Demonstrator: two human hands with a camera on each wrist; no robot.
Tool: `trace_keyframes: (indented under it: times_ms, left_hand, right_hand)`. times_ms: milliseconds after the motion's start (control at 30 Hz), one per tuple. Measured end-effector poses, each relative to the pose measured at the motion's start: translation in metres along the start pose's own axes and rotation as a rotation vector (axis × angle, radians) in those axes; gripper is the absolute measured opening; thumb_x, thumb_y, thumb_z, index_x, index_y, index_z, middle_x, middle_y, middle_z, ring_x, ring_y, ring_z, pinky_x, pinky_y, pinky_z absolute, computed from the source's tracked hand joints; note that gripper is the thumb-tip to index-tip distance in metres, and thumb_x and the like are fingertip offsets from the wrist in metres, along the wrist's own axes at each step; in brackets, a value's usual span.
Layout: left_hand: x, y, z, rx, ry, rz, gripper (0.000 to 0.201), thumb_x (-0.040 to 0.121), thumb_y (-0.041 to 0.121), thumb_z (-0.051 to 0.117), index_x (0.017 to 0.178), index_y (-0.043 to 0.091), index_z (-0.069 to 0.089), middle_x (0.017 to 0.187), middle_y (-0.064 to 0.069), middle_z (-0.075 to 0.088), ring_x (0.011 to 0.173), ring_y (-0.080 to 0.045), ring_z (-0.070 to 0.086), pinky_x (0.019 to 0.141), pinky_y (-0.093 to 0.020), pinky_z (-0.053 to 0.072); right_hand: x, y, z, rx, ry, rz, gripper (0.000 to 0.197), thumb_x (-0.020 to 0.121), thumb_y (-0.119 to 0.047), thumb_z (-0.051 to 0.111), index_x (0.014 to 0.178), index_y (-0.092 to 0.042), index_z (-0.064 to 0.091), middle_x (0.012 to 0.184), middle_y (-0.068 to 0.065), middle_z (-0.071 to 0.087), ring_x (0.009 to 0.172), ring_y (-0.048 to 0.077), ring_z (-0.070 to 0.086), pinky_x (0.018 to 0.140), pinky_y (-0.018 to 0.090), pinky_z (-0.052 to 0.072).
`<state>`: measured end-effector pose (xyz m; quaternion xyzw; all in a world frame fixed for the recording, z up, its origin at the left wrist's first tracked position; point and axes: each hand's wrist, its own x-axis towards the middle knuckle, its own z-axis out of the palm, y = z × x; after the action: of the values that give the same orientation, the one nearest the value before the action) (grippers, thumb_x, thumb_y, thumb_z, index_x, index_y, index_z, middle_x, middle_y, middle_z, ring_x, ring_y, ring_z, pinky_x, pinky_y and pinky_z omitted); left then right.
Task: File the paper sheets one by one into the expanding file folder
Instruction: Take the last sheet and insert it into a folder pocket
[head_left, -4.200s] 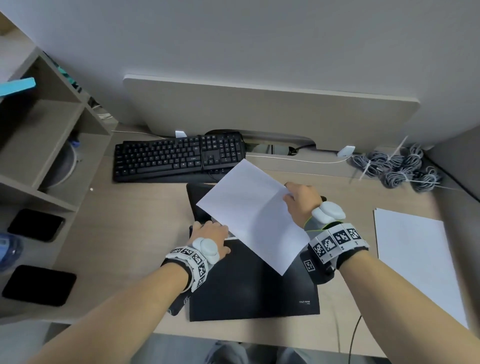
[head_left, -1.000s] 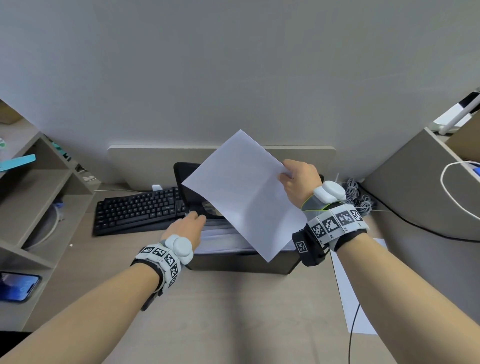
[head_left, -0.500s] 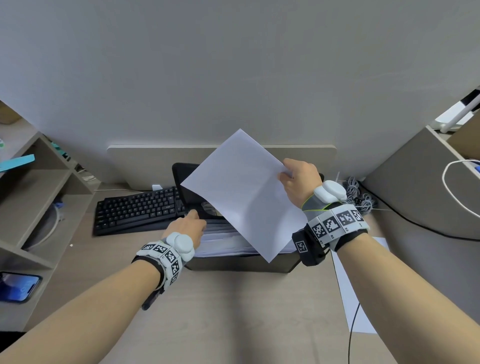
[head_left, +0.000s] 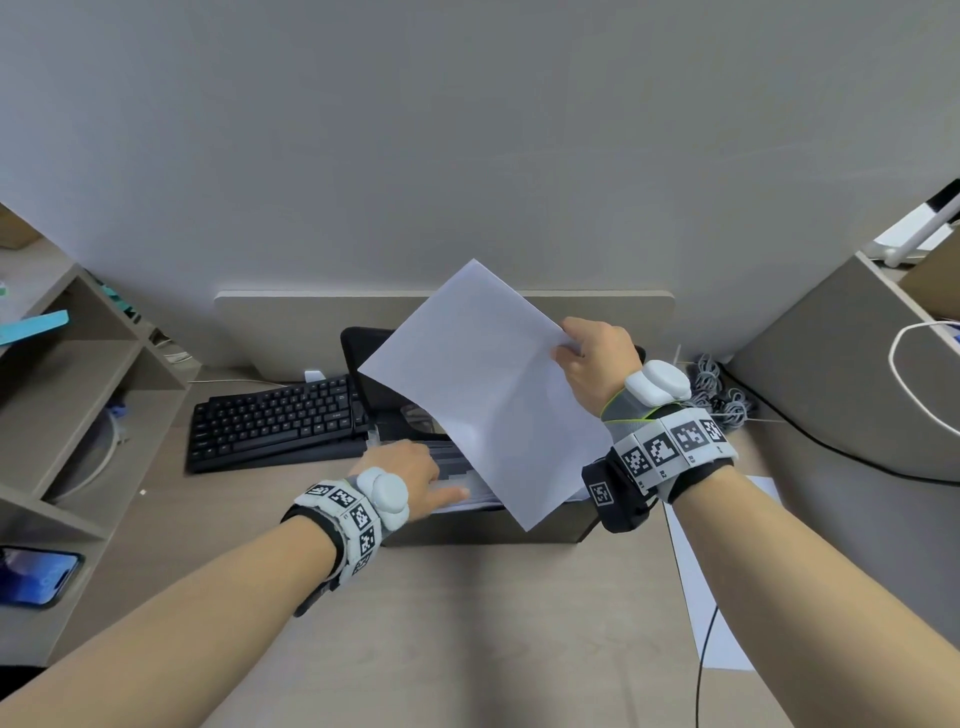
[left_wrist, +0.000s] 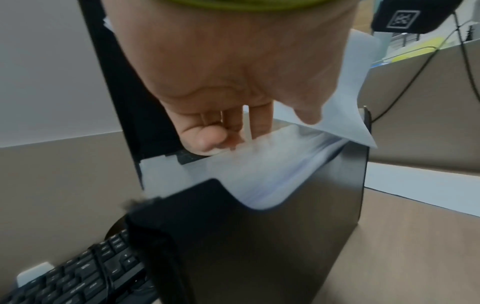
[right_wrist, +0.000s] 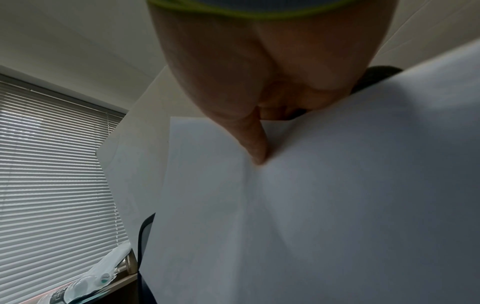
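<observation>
A black expanding file folder (head_left: 488, 526) stands upright on the desk with its flap (head_left: 371, 364) raised behind it. White sheets and dividers show in its top (left_wrist: 259, 174). My left hand (head_left: 410, 467) reaches into the pockets; its fingers (left_wrist: 233, 123) hook down between the dividers and the thumb lies across the tops. My right hand (head_left: 592, 358) pinches one white paper sheet (head_left: 483, 395) by its right edge, tilted in the air above the folder. The sheet's lower corner (left_wrist: 348, 107) hangs over the folder's right part. The thumb (right_wrist: 257, 144) presses on the sheet (right_wrist: 337, 205).
A black keyboard (head_left: 275, 421) lies left of the folder. More white paper (head_left: 711, 597) lies on the desk at right, crossed by a black cable. Shelves with a phone (head_left: 34, 577) stand at left, a grey partition (head_left: 841, 384) at right, coiled cables (head_left: 722, 389) behind.
Since four seconds ago the folder has gone from lying flat to standing upright. In the last second my left hand has slid a little right along the dividers; the sheet has hardly moved.
</observation>
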<state>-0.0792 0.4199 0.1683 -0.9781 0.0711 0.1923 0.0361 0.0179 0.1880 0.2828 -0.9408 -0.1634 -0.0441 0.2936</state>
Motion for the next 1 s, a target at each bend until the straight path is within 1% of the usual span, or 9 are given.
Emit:
trace_keyframes:
  times_ms: [133, 267, 367, 400, 467, 667, 800, 933, 1000]
  left_hand:
    - [-0.003, 0.014, 0.007, 0.041, 0.007, 0.086, 0.082, 0.073, 0.089, 0.027, 0.098, 0.021, 0.065, 0.103, 0.002, 0.06, 0.103, -0.023, 0.046, 0.083, -0.036, 0.043]
    - [-0.002, 0.019, 0.013, -0.029, -0.07, 0.095, 0.076, 0.072, 0.083, 0.046, 0.117, 0.022, 0.057, 0.118, 0.0, 0.053, 0.115, -0.025, 0.047, 0.094, -0.038, 0.041]
    - [-0.003, 0.022, 0.023, 0.044, -0.085, 0.149, 0.068, 0.073, 0.078, 0.052, 0.117, 0.026, 0.058, 0.125, 0.001, 0.051, 0.134, -0.032, 0.03, 0.113, -0.053, 0.017]
    - [-0.003, 0.023, 0.027, 0.085, -0.098, 0.171, 0.066, 0.073, 0.076, 0.053, 0.118, 0.027, 0.057, 0.129, 0.001, 0.05, 0.14, -0.034, 0.021, 0.113, -0.061, 0.007]
    - [-0.004, 0.026, 0.032, 0.14, -0.123, 0.204, 0.059, 0.077, 0.068, 0.057, 0.12, 0.028, 0.057, 0.135, 0.001, 0.048, 0.144, -0.036, 0.012, 0.112, -0.066, -0.001]
    - [0.001, 0.024, 0.033, 0.154, -0.164, 0.25, 0.044, 0.081, 0.045, 0.063, 0.121, 0.026, 0.055, 0.141, -0.003, 0.043, 0.142, -0.035, 0.019, 0.118, -0.054, 0.01]
    - [0.003, 0.02, 0.036, 0.203, -0.176, 0.289, 0.039, 0.082, 0.034, 0.064, 0.119, 0.025, 0.056, 0.142, -0.003, 0.043, 0.144, -0.035, 0.014, 0.118, -0.057, 0.006]
    - [0.005, 0.019, 0.039, 0.243, -0.173, 0.318, 0.035, 0.082, 0.029, 0.064, 0.116, 0.024, 0.058, 0.144, -0.002, 0.043, 0.147, -0.034, 0.006, 0.117, -0.059, 0.0]
    - [0.007, 0.019, 0.04, 0.246, -0.166, 0.316, 0.035, 0.082, 0.028, 0.063, 0.117, 0.024, 0.058, 0.145, -0.002, 0.042, 0.148, -0.033, 0.004, 0.117, -0.059, -0.001]
  right_hand:
    - [0.002, -0.001, 0.0, -0.02, -0.008, 0.013, 0.04, 0.086, -0.003, 0.048, 0.06, -0.018, 0.021, 0.064, 0.012, 0.038, 0.066, 0.028, 0.029, 0.055, 0.034, 0.018]
    - [0.004, 0.0, 0.0, -0.018, -0.005, 0.019, 0.042, 0.086, -0.003, 0.049, 0.06, -0.018, 0.02, 0.062, 0.01, 0.037, 0.066, 0.028, 0.029, 0.056, 0.034, 0.018]
    - [0.005, 0.001, 0.0, -0.007, 0.008, 0.016, 0.043, 0.086, -0.003, 0.05, 0.06, -0.018, 0.019, 0.064, 0.013, 0.038, 0.066, 0.027, 0.027, 0.056, 0.034, 0.017]
    - [0.005, 0.001, 0.0, -0.003, 0.016, 0.013, 0.044, 0.086, -0.003, 0.05, 0.06, -0.018, 0.018, 0.063, 0.013, 0.037, 0.066, 0.027, 0.027, 0.056, 0.034, 0.016]
    - [0.006, 0.002, -0.001, -0.003, 0.025, 0.009, 0.044, 0.086, -0.003, 0.051, 0.06, -0.019, 0.018, 0.059, 0.01, 0.034, 0.065, 0.028, 0.027, 0.056, 0.034, 0.016]
    - [0.011, 0.005, -0.004, -0.004, 0.004, 0.019, 0.044, 0.086, -0.004, 0.05, 0.06, -0.019, 0.019, 0.054, 0.0, 0.029, 0.064, 0.027, 0.028, 0.054, 0.035, 0.017]
    - [0.015, 0.01, -0.007, -0.023, 0.0, 0.045, 0.041, 0.086, -0.005, 0.05, 0.06, -0.018, 0.021, 0.06, 0.007, 0.036, 0.065, 0.028, 0.03, 0.055, 0.033, 0.02]
    - [0.019, 0.016, -0.01, -0.021, -0.017, 0.084, 0.022, 0.086, -0.006, 0.05, 0.069, -0.01, 0.038, 0.067, 0.013, 0.045, 0.066, 0.03, 0.035, 0.057, 0.033, 0.027]
    - [0.02, 0.017, -0.011, -0.016, -0.024, 0.084, 0.02, 0.086, -0.006, 0.05, 0.07, -0.008, 0.038, 0.067, 0.013, 0.044, 0.066, 0.029, 0.035, 0.058, 0.033, 0.027]
